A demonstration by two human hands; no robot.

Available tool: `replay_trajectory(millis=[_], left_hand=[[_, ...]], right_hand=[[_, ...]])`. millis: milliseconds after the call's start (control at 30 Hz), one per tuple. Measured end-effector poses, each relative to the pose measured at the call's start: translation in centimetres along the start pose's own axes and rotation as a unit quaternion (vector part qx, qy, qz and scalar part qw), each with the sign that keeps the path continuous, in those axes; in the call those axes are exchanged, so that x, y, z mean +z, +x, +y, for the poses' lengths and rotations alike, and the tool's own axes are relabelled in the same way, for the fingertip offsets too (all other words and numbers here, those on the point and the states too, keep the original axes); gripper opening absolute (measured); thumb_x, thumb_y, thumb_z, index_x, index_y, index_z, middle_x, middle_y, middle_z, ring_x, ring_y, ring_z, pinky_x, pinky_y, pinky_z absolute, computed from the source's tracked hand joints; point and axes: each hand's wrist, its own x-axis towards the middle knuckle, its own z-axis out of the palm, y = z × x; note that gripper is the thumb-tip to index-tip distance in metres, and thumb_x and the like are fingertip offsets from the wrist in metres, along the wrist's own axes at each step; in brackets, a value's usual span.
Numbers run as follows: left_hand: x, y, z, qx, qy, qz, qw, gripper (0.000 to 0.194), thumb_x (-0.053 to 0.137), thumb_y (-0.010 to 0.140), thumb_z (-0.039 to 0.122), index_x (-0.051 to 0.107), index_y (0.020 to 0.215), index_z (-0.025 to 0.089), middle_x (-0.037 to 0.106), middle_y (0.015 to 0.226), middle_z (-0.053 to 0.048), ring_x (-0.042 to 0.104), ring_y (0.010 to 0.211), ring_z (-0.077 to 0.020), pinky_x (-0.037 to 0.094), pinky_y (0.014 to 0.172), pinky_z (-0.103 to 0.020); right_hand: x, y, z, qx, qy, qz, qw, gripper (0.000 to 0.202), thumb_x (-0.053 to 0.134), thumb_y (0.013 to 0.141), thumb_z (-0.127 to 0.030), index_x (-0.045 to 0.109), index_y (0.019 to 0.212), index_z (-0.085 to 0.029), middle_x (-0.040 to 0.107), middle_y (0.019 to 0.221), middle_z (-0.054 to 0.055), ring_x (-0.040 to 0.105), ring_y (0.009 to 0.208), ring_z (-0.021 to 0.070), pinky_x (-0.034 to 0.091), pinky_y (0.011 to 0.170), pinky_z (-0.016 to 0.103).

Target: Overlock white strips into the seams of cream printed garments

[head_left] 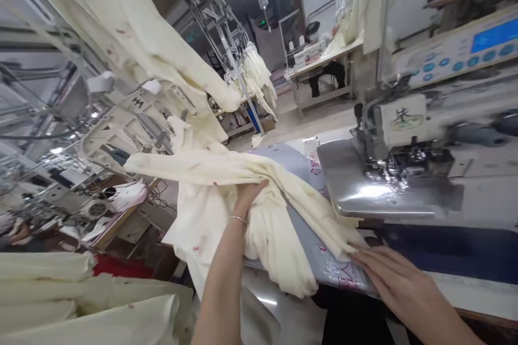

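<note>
Rumpled cream garment [226, 194] across table edge

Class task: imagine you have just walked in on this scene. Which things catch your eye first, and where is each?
The cream fabric spills across the middle of the worktable, with the left hand gripping its folds. The right hand lies flat on the cloth's near end, lower right. Behind it, on the right, stands the sewing machine with its shiny metal plate.
</note>
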Motion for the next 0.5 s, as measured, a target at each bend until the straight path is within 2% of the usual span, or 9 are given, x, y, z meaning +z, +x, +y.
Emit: replay_trajectory(millis=[100, 200, 267, 300, 333, 367, 433, 500], left_hand=[[-1.2, -1.9, 0.5, 0.025, 0.047, -0.011, 0.999, 0.034, 0.060, 0.088, 0.041, 0.064, 0.111, 0.016, 0.060, 0.124, -0.013, 0.052, 0.121, -0.0291, 0.040, 0.104, -0.049], [-0.4, -7.6, 1.8, 0.055, 0.078, 0.004, 0.995, 0.037, 0.059, 0.086, 0.045, 0.068, 0.102, 0.013, 0.066, 0.111, -0.019, 0.055, 0.117, -0.0359, 0.044, 0.098, -0.048], [1.6, -12.2, 2.6, 0.094, 0.087, 0.021, 0.992, 0.041, 0.055, 0.087, 0.043, 0.065, 0.111, 0.011, 0.065, 0.110, -0.019, 0.058, 0.111, -0.0357, 0.046, 0.095, -0.049], [3.1, -14.3, 2.9, 0.175, 0.081, 0.054, 0.980, 0.049, 0.057, 0.085, 0.044, 0.059, 0.121, 0.011, 0.064, 0.114, -0.019, 0.058, 0.110, -0.0349, 0.048, 0.094, -0.048], [4.6, -16.0, 3.2, 0.222, 0.070, 0.092, 0.968, 0.059, 0.059, 0.084, 0.044, 0.050, 0.132, 0.011, 0.061, 0.120, -0.019, 0.057, 0.113, -0.0344, 0.048, 0.094, -0.048], [6.3, -17.3, 3.4, 0.241, 0.054, 0.128, 0.960, 0.067, 0.062, 0.082, 0.043, 0.042, 0.138, 0.011, 0.058, 0.124, -0.019, 0.055, 0.116, -0.0348, 0.048, 0.095, -0.048], [9.3, -18.6, 3.7, 0.240, 0.000, 0.165, 0.957, 0.067, 0.065, 0.081, 0.036, 0.038, 0.139, 0.013, 0.055, 0.126, -0.019, 0.054, 0.116, -0.0340, 0.049, 0.094, -0.048], [11.2, -18.8, 3.6, 0.204, -0.071, 0.156, 0.964, 0.043, 0.056, 0.086, 0.024, 0.048, 0.128, 0.016, 0.060, 0.116, -0.015, 0.059, 0.107, -0.0286, 0.052, 0.088, -0.042]], right_hand=[[-0.3, 1.0, -0.9, 0.073, 0.003, 0.019, 0.997, 0.030, 0.040, 0.097, -0.031, 0.067, 0.089, -0.021, 0.069, 0.088, 0.000, 0.066, 0.078, 0.0139, 0.055, 0.072, 0.025], [-2.2, 2.5, -1.8, 0.158, 0.023, 0.017, 0.987, 0.021, 0.050, 0.093, -0.038, 0.066, 0.088, -0.024, 0.069, 0.082, -0.003, 0.067, 0.069, 0.0114, 0.053, 0.058, 0.017], [-3.6, 3.8, -2.6, 0.247, 0.082, 0.021, 0.965, 0.019, 0.060, 0.086, -0.044, 0.068, 0.088, -0.026, 0.069, 0.078, -0.006, 0.067, 0.064, 0.0105, 0.051, 0.054, 0.013], [-4.1, 4.5, -3.0, 0.294, 0.118, 0.031, 0.948, 0.021, 0.064, 0.081, -0.047, 0.069, 0.085, -0.027, 0.070, 0.078, -0.006, 0.067, 0.064, 0.0112, 0.052, 0.055, 0.013], [-4.5, 5.1, -3.4, 0.334, 0.154, 0.047, 0.929, 0.024, 0.065, 0.077, -0.050, 0.070, 0.082, -0.027, 0.070, 0.077, -0.006, 0.068, 0.066, 0.0123, 0.052, 0.058, 0.013], [-4.8, 5.6, -3.8, 0.365, 0.181, 0.060, 0.911, 0.026, 0.067, 0.072, -0.052, 0.070, 0.078, -0.027, 0.071, 0.076, -0.005, 0.068, 0.067, 0.0136, 0.053, 0.060, 0.014], [-5.1, 6.0, -4.3, 0.400, 0.196, 0.085, 0.891, 0.029, 0.067, 0.067, -0.055, 0.071, 0.073, -0.027, 0.071, 0.075, -0.003, 0.068, 0.067, 0.0156, 0.054, 0.062, 0.016], [-5.3, 5.5, -4.5, 0.427, 0.158, 0.107, 0.884, 0.034, 0.067, 0.066, -0.059, 0.071, 0.075, -0.027, 0.071, 0.075, -0.003, 0.067, 0.065, 0.0166, 0.055, 0.060, 0.019]])
